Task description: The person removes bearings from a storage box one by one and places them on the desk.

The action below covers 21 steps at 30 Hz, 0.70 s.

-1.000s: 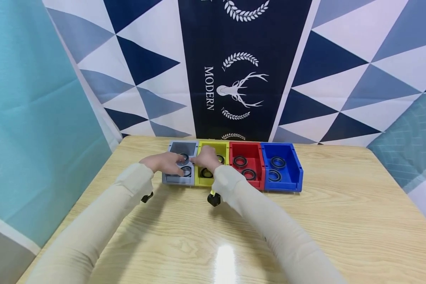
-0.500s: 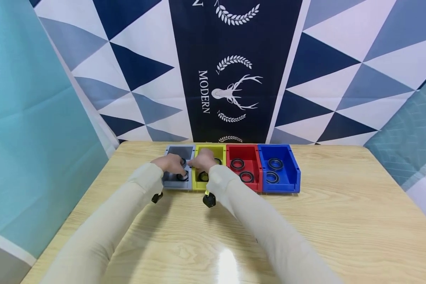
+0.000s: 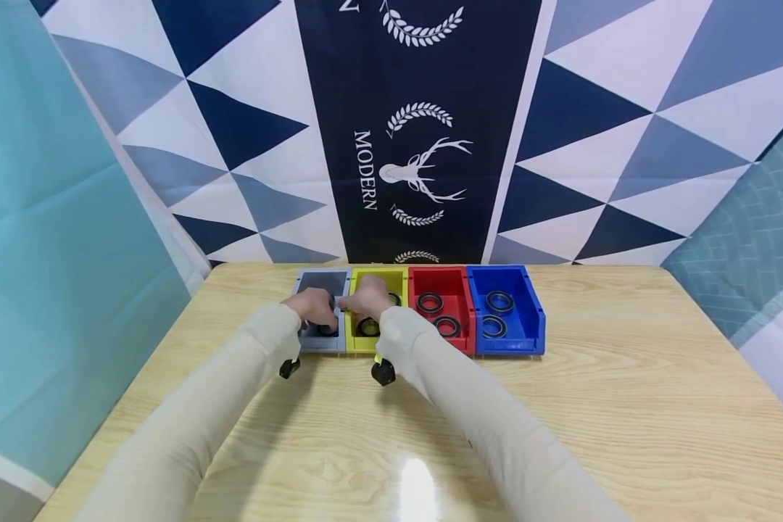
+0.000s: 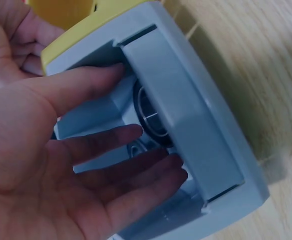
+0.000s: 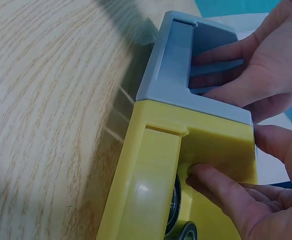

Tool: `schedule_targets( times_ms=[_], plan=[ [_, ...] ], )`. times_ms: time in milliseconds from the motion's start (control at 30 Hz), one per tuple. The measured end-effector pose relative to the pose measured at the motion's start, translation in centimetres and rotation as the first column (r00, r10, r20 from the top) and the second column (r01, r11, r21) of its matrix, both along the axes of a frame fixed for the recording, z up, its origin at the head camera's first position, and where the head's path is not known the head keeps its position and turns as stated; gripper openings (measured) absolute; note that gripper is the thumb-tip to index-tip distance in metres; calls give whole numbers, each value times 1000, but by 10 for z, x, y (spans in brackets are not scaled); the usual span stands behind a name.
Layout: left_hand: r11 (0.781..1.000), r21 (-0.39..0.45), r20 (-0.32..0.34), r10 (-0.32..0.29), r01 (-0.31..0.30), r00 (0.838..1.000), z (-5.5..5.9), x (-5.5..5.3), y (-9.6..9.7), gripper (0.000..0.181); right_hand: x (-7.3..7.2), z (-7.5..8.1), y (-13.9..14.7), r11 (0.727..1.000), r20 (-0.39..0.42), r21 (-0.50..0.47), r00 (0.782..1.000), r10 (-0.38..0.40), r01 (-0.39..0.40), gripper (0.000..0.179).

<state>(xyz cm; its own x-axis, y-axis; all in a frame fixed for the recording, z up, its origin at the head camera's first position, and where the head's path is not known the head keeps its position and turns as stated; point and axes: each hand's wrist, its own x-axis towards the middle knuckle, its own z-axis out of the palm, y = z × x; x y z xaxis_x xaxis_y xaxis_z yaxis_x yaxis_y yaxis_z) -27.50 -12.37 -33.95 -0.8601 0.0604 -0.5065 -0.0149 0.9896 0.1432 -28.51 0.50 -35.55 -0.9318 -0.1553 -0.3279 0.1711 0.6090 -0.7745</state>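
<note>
Pale wooden desk [image 3: 626, 391]: spread left fingers [image 4: 146, 195] near black-and-silver metal rings [image 4: 144, 120] in a grey plastic bin [image 4: 201, 120], parted right fingers [image 5: 221, 186] inside a yellow plastic bin [image 5: 148, 180]; both look empty (no ring lifted yet).

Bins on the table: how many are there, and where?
4, in one side-by-side row; left to right in the head view: grey bin, yellow bin, red bin, blue bin. None seems hidden.

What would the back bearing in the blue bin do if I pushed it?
The back bearing probably won't tip, since it lies flat in the blue bin. Its round outline suggests it could roll if stood on edge. Its shiny, metallic-looking edges hint it's stiff, maybe heavy for its size.
</note>
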Motion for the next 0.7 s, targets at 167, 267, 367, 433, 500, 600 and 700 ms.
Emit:
schedule_targets(
  times_ms=[167,267,367,433,500,600,700],
  plan=[
    [1000,-13,-20,-15,15,1000,-7,0,1,18,1,-3,1,1000,-54,22,998,23,-22,26],
    [999,-11,-42,-31,30,999,-10,1,3,20,3,-5,1,998,-90,52,995,38,-34,30],
    [999,-8,-54,-47,47,997,-10,3,4,21,3,-5,1,998,-111,60,993,38,-31,35],
    [998,-16,-72,-66,65,995,-10,4,5,17,3,-5,0,997,-126,67,991,37,-29,37],
    [997,-22,-88,-79,77,993,-11,5,6,13,4,-5,0,997,-139,73,990,34,-24,36],
    [996,-34,-107,-89,86,990,-14,6,8,10,5,-6,-1,996,-155,82,987,34,-22,33],
    [996,-32,-109,-81,78,991,-18,7,8,9,5,-8,-1,997,-163,74,986,26,-14,30]
  ],
)
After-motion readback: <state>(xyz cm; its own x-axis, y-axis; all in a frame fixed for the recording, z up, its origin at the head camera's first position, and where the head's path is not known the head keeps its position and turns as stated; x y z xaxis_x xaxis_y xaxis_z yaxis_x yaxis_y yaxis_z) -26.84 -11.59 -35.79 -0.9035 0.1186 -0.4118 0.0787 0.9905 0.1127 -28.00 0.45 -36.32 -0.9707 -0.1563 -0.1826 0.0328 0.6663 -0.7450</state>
